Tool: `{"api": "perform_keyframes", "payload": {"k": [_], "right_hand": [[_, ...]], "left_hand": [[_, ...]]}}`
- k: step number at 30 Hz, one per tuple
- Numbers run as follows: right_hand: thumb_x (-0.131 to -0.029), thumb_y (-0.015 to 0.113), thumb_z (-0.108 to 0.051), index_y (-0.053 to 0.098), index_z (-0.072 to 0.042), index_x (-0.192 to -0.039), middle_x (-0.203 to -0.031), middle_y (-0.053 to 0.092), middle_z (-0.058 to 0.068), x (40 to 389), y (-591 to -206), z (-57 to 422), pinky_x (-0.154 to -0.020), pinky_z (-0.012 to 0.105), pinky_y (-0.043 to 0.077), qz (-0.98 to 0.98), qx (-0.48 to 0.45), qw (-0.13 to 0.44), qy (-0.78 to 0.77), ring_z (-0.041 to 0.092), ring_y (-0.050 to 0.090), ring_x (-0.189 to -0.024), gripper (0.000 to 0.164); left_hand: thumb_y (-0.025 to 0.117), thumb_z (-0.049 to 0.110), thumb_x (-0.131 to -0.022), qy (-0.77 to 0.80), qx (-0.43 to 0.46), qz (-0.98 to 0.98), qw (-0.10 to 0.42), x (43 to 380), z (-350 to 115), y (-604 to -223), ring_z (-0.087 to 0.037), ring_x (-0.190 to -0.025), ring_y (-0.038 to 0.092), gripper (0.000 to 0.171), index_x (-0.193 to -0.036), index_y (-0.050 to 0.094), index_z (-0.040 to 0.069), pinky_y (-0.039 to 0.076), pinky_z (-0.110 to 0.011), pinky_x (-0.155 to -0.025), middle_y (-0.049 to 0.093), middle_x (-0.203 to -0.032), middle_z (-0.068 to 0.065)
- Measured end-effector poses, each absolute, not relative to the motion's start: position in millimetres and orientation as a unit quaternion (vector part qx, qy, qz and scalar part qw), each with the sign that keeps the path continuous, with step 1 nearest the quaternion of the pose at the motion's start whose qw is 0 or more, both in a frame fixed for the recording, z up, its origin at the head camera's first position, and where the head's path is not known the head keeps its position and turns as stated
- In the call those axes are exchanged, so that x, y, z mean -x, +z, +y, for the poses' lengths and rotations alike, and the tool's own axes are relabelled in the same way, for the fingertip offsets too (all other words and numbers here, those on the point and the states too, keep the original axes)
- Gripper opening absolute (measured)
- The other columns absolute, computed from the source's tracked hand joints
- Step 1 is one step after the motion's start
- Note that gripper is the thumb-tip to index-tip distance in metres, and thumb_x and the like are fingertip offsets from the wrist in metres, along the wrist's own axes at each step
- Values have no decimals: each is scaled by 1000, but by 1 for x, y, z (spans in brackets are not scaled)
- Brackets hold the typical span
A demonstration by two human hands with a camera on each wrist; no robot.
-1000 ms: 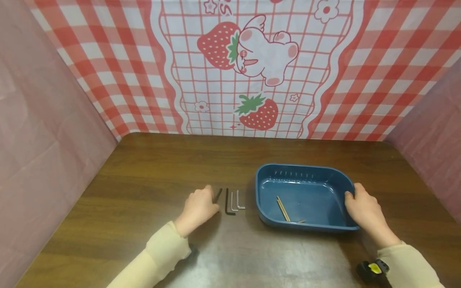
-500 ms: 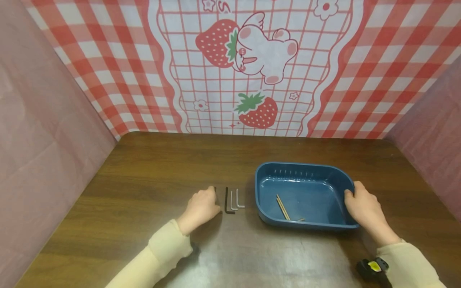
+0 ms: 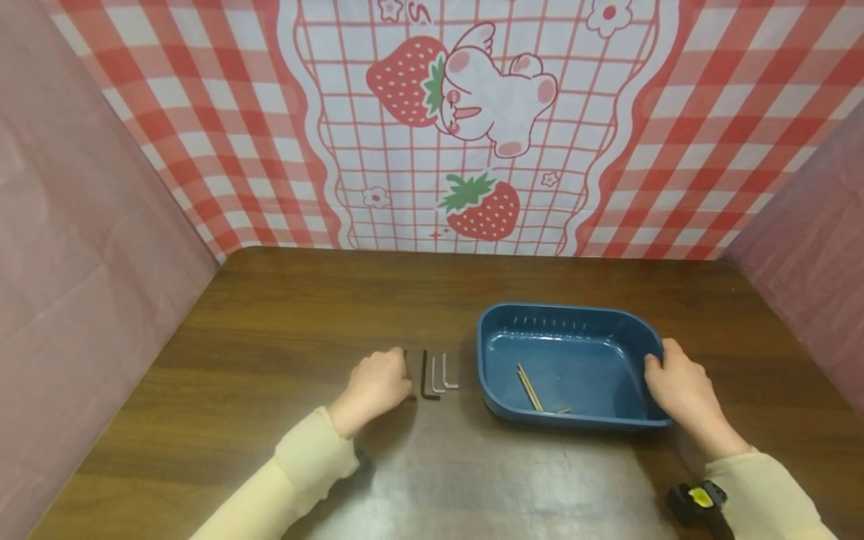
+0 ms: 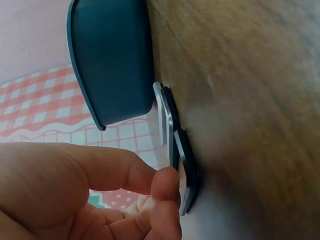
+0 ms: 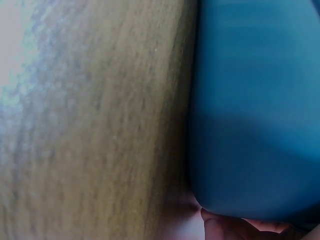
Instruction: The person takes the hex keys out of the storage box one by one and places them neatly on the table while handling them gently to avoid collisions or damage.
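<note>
My left hand is over the table at the left end of a row of L-shaped hex keys. Its thumb and fingertips pinch a black hex key, most of which the hand hides in the head view. Just right of it lie a second black hex key and two silver ones, the nearer silver hex key and the outer silver hex key. My right hand grips the right wall of a blue plastic tub, thumb inside the rim.
Inside the tub, thin brass-coloured rods lean near its front left, with a short piece beside them. The brown wooden table ends at a red checked cloth behind. Pink cloth hangs at both sides.
The leftmost black hex key has turned from a slant to lie roughly parallel with the others, under my left hand. My right hand and the tub have stayed put.
</note>
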State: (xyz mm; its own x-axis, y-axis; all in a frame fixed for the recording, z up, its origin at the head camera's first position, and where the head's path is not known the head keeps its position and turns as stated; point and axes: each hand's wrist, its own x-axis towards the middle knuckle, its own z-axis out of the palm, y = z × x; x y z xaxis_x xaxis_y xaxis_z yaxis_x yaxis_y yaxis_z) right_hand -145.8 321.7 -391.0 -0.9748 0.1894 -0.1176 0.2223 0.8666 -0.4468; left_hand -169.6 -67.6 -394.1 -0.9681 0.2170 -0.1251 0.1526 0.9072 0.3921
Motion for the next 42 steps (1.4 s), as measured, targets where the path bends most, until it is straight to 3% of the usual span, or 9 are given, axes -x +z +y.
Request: {"api": "perform_keyframes", "payload": {"k": [11,17,25,38,42], "right_hand": [[-96,30,-22,29,14,-125,-116,41,40,146,-390,322,-69,56,42,964,-113,44,-235,52,49,-94,46],[-95,31,-22,31,13,-123,-115,43,40,146,-390,322,-67,55,42,966,-113,33,-230,53,49,-94,44],[-95,31,-21,31,13,-123,-115,42,41,145,-389,320,-68,56,42,967,-107,34,-229,54,48,-95,45],[-95,31,-21,32,12,-123,-114,43,40,145,-390,320,-67,56,42,967,-106,28,-231,54,48,-95,44],[-95,31,-21,32,13,-123,-115,43,40,145,-390,321,-68,56,42,967,-107,28,-229,54,48,-95,44]], "left_hand": [[56,9,-71,205,-108,971,52,172,-58,-382,-17,-51,47,6,-73,50,10,37,-30,-45,49,-59,0],[58,12,-74,199,-141,970,-1,172,-35,-369,-18,-50,50,5,-74,54,13,38,-31,-45,52,-59,1],[61,21,-81,197,-185,963,-26,171,-1,-357,-13,-50,48,13,-71,54,16,36,-27,-43,50,-56,5],[58,20,-86,187,-270,945,12,174,52,-347,-6,-50,47,11,-77,59,14,36,-19,-43,53,-62,6],[57,20,-86,180,-286,940,38,178,67,-350,-4,-44,39,21,-66,55,15,30,-17,-40,45,-52,8]]}}
